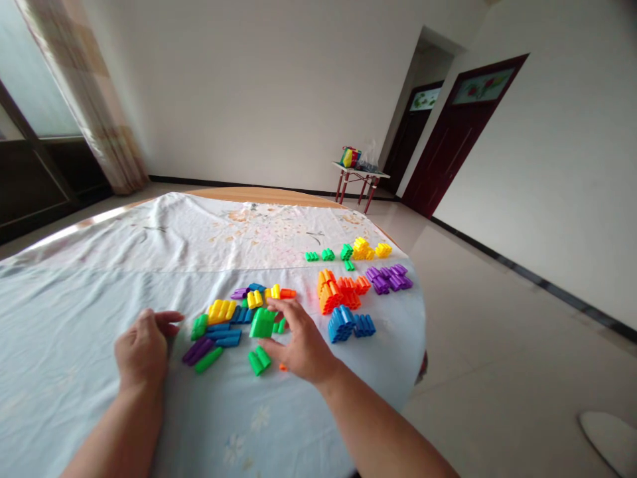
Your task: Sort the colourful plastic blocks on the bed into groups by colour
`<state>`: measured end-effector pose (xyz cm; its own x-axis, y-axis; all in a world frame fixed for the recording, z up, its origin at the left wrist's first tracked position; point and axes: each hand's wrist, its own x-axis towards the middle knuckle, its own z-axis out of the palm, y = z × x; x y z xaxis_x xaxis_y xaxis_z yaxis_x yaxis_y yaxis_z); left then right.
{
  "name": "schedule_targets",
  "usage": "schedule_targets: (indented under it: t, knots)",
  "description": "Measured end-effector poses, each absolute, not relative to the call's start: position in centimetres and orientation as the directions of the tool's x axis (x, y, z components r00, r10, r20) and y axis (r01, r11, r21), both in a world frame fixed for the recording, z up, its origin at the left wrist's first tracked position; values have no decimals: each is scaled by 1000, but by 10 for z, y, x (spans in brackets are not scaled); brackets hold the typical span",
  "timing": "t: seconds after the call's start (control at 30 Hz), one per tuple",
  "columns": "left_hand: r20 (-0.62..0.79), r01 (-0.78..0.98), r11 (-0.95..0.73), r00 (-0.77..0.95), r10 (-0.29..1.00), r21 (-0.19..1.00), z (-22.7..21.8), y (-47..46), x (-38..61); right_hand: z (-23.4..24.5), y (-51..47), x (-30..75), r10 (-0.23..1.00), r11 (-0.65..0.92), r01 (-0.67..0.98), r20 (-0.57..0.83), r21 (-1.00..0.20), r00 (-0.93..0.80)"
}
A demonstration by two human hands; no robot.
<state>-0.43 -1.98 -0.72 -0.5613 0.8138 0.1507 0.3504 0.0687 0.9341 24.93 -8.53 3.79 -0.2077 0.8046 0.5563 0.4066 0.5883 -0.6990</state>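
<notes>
My right hand [303, 342] grips a green tube block [261, 324] between thumb and fingers, above the mixed pile. My left hand [144, 345] rests on the cloth at the pile's left side, holding nothing, its fingers loosely stretched and apart. Close by lie a green block [200, 326], a purple block [198, 350] and a long green piece [208, 360]. Yellow blocks [221, 311] and blue blocks [227, 337] fill the pile's middle. Below the held piece lies another green block [259, 360], and a small orange bit [283, 367] shows beside my right hand.
Colour-grouped blocks stand on the right: orange [331, 292], blue [342, 324], purple [389, 279], yellow [362, 248] and green [328, 255]. A floral tablecloth [99, 312] covers the round table. Farther back, a small table [361, 171] carries a colourful bag [350, 157].
</notes>
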Motion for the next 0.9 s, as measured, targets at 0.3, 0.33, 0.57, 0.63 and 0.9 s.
schedule_targets:
  t: [0.3,0.33,0.57,0.63,0.9]
  knots:
    - [39,262,171,-641,766,950,0,-19,0,81,-106,382,860,392,722,506,-570,-67]
    - [40,262,172,-645,763,950,1,-19,1,78,-107,396,882,349,747,467,-565,-59]
    - [52,254,155,-657,752,955,8,-21,6,42,-111,442,968,202,842,233,-500,-93]
    - [66,271,152,-654,754,950,8,-21,6,37,-110,441,971,196,841,219,-504,-96]
    - [96,301,142,-656,749,943,-12,-15,-6,34,-100,437,950,226,830,305,-510,-72]
